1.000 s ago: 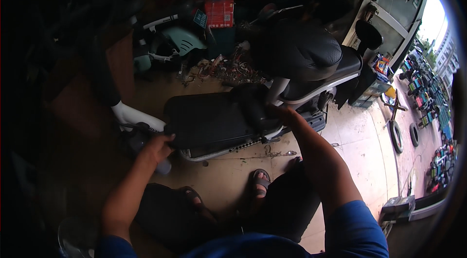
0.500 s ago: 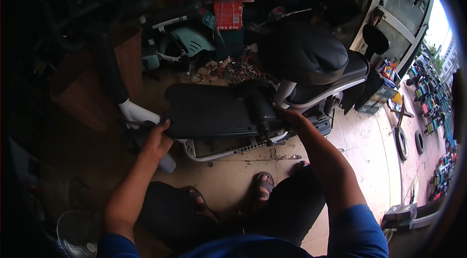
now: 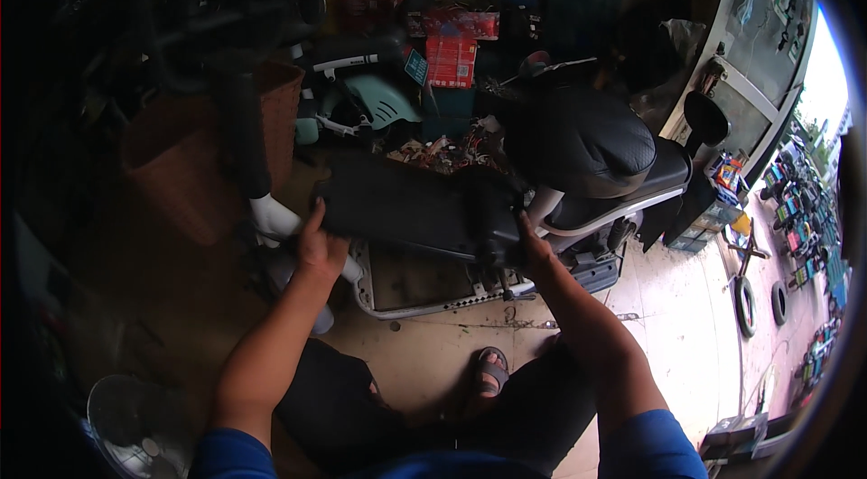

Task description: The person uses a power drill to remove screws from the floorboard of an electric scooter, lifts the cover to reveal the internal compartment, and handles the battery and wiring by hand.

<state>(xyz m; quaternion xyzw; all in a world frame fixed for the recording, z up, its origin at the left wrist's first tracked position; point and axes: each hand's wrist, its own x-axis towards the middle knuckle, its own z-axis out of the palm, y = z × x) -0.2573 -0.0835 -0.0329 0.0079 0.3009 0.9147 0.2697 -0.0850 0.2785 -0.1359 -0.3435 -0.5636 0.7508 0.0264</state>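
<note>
A flat black scooter floor panel (image 3: 406,204) is tilted up above the scooter's bare footboard frame (image 3: 424,285). My left hand (image 3: 318,240) grips the panel's left end. My right hand (image 3: 533,249) holds its right end, close to the black scooter seat (image 3: 578,140). Both forearms reach in from the lower edge. The panel hides part of the frame beneath it.
The scooter's white front body (image 3: 275,217) stands at the left. Red boxes (image 3: 452,50) and a mint green part (image 3: 370,104) lie behind. A white fan (image 3: 135,425) is at the lower left. My sandalled foot (image 3: 492,371) rests on the beige tiles. Tyres (image 3: 750,303) lie at the right.
The black panel has risen off the footboard frame, which now shows underneath. My left hand moved up onto the panel's left end, and my right hand shifted to its right end.
</note>
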